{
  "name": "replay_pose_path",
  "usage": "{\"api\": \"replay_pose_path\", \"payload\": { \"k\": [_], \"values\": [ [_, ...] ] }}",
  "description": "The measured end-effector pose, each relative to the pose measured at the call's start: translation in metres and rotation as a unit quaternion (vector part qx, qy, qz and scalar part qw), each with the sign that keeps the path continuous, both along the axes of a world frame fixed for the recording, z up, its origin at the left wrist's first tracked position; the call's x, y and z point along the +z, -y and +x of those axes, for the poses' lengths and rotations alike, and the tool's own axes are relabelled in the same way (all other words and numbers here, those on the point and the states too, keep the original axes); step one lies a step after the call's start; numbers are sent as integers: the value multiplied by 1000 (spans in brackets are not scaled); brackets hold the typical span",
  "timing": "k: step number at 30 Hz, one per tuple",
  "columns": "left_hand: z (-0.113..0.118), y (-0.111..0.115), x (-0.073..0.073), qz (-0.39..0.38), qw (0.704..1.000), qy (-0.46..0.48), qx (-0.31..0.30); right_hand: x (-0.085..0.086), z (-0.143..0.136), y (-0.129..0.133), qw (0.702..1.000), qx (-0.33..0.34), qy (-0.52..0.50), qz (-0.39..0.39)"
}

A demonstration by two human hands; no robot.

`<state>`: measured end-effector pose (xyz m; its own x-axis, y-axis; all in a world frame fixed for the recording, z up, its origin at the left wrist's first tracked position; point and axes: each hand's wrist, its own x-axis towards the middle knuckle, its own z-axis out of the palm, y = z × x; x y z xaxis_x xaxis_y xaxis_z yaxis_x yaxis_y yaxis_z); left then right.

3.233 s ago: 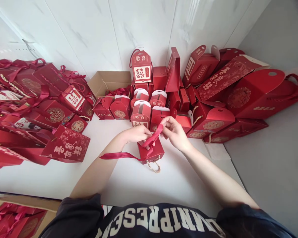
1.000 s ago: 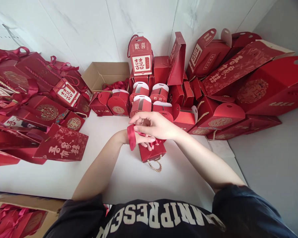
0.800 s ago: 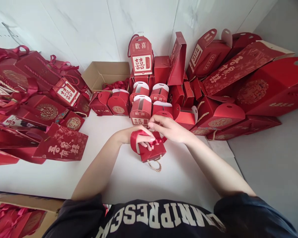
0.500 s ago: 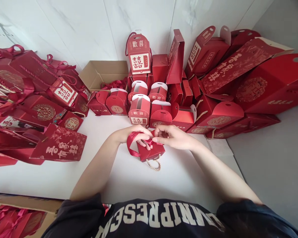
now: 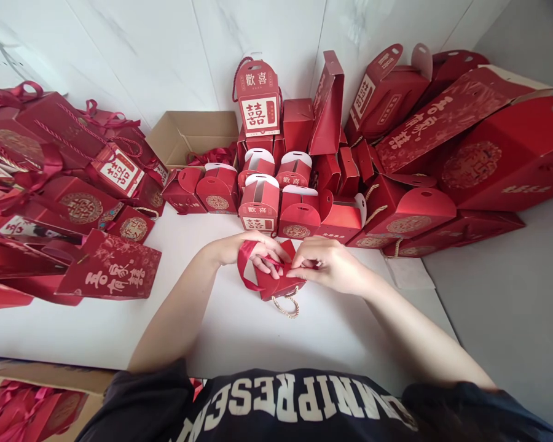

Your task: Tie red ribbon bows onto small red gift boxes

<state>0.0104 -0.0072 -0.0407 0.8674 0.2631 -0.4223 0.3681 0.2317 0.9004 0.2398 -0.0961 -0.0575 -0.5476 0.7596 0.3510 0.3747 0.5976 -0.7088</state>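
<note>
Right hand (image 5: 329, 263) has shifted toward the 3 o'clock edge of the box (image 5: 281, 287), thumb and forefinger narrow at the ribbon (image 5: 242, 258), firm hold can't tell; left hand (image 5: 258, 250) spreads over ribbon and box, grip hidden, 9 o'clock loop loose, so ribbon seems unsecured. Box sits on tabletop (image 5: 239, 344), cord (image 5: 286, 311) at 6 o'clock. Box rows (image 5: 299, 215) crowd 12 o'clock, piles (image 5: 108, 267) at 10 and 2.
</note>
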Motion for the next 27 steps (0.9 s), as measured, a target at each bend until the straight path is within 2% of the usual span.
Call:
{"api": "replay_pose_path", "payload": {
  "k": [3, 7, 12, 14, 21, 27],
  "values": [
    [0, -1, -3, -1, 1000, -1, -8, -4, -2, 10, 997, -10, 50, 55],
    [-1, -3, -9, -6, 1000, 10, -4, -7, -3, 17, 987, -89, 110, 75],
    [0, -3, -10, 1, 1000, 11, 2, -1, -4, 12, 988, -130, 66, 53],
    [0, -2, -7, 4, 1000, 13, -10, 1, -4, 11, 987, -119, 57, 90],
    [0, -1, -2, 8, 1000, 13, 0, -3, -7, 22, 971, 19, 84, 225],
    [2, 2, -2, 33, 999, -11, 31, -9, -11, 30, 950, 9, 139, 280]
  ]
}}
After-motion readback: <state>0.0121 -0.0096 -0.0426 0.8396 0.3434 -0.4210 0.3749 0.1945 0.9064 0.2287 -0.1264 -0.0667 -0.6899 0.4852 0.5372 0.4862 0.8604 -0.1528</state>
